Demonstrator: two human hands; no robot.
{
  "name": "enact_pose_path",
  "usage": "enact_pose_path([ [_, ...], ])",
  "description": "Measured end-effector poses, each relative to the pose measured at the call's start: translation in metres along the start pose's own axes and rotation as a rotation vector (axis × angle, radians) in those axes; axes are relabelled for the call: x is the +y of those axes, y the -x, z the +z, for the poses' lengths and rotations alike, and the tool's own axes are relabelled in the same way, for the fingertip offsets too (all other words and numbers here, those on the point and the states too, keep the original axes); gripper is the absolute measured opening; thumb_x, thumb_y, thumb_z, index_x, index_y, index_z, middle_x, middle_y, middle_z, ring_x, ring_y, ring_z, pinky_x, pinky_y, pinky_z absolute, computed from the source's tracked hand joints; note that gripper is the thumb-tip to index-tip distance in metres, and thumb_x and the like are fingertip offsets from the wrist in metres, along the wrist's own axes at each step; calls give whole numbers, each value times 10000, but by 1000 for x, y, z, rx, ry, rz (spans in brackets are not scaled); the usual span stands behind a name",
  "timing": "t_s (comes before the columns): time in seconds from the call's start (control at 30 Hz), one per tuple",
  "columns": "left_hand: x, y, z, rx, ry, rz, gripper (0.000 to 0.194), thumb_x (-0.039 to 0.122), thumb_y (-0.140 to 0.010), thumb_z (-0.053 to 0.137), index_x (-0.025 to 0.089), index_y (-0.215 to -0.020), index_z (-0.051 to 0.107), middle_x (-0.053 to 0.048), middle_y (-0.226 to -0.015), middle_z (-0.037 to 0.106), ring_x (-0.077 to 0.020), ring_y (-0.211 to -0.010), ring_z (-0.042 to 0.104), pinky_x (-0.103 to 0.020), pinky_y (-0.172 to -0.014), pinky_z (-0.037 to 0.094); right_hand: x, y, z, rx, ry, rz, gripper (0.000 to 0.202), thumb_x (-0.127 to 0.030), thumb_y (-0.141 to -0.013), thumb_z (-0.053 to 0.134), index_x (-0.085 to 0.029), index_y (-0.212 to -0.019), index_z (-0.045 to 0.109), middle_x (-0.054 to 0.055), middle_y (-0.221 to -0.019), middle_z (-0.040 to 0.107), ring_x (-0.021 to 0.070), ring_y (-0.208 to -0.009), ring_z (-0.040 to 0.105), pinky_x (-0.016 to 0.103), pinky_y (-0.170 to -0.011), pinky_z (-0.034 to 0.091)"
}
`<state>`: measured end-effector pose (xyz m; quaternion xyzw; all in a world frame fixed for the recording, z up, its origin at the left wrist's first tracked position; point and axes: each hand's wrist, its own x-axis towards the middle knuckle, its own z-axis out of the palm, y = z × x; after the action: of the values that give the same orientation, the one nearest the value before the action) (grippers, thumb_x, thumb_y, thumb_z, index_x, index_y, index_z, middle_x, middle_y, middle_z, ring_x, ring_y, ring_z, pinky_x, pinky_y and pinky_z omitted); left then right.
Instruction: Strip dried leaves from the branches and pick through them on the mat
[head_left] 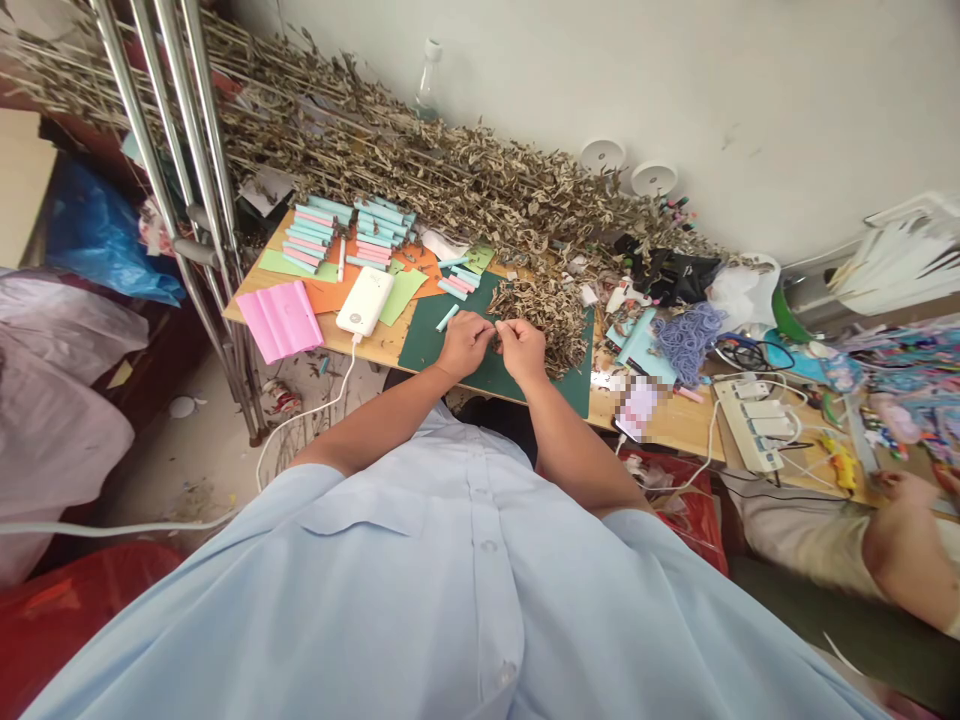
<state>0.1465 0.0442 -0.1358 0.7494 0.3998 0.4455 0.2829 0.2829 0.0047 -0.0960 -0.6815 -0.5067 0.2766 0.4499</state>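
My left hand [466,343] and my right hand [520,350] meet over a dark green cutting mat [424,350], fingertips pinched close together. A small brownish bit shows between them, too small to name. Right beside my right hand lies a heap of loose dried leaves [555,325], spread over the mat. Just beyond my left hand, a light blue paper roll [448,318] rests on the mat. A few more blue and pink paper rolls [459,287] lie farther back at the mat's edge.
Dried leafy stalks [420,150] pile along the wall. Stacked paper rolls [309,238], a white power bank [365,302] and pink paper [280,320] are at left. Purple yarn [688,343], a phone [636,408] and a power strip [752,425] sit right, near another person's arm [911,540].
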Motion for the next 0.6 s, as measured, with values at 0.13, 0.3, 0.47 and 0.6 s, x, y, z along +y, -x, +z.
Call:
enact_pose_path([
  [0.13, -2, -1, 1, 11, 8, -33, 250, 284, -1006, 536, 214, -788, 634, -65, -826, 663, -234, -872, 584, -406, -878, 440, 4, -2, 0, -7, 1, 17, 326, -502, -882, 636, -210, -742, 669, -27, -535, 587, 165, -524, 570, 298, -591, 464],
  [0.3, -2, -2, 0, 73, 37, -75, 250, 287, -1025, 510, 207, -828, 641, -66, -857, 680, -223, -865, 591, -388, -860, 452, 10, -5, -2, 37, -49, 49, 323, -496, -869, 646, -212, -714, 652, -32, -517, 579, 154, -475, 543, 290, -556, 449],
  [0.47, 1, -1, -2, 5, 31, 11, 193, 321, -987, 605, 212, -871, 715, -59, -895, 709, -224, -912, 611, -400, -907, 444, 10, -7, -5, 43, -8, 61, 345, -523, -868, 642, -212, -721, 663, -34, -506, 567, 155, -480, 534, 287, -558, 451],
  [0.6, 3, -1, -2, -37, -29, 6, 137, 305, -942, 669, 224, -868, 751, -56, -894, 710, -232, -928, 604, -413, -905, 437, 7, -6, -7, 20, 0, 45, 351, -527, -871, 636, -215, -713, 659, -33, -492, 562, 156, -472, 521, 288, -552, 437],
])
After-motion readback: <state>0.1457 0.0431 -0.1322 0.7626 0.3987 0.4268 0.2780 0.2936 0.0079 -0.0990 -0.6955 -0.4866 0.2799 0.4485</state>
